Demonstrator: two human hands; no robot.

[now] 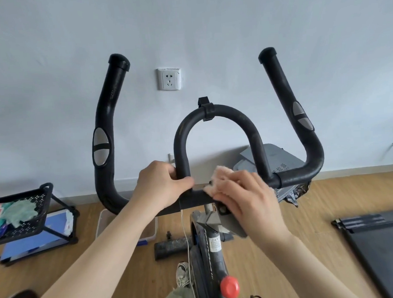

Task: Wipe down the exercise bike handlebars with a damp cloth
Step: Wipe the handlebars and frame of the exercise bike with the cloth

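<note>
Head view, bike seen from the rider's side. Handlebars: black, with a centre loop rising from a horizontal crossbar and two outer horns curving up toward the wall.

Left hand: fingers closed around the base of the loop's left leg, where it joins the crossbar; thumb lies across the front.

Right hand: palm down, fingers together, clamped on a pale pink cloth. Cloth is bunched and pressed onto the crossbar inside the loop, just right of the left hand; the two hands are near but apart. Part of the cloth shows above the fingers.

Red knob sits on the frame below the crossbar. Wall socket is behind, between left horn and loop. Black mesh rack stands at the left edge on the wooden floor.
</note>
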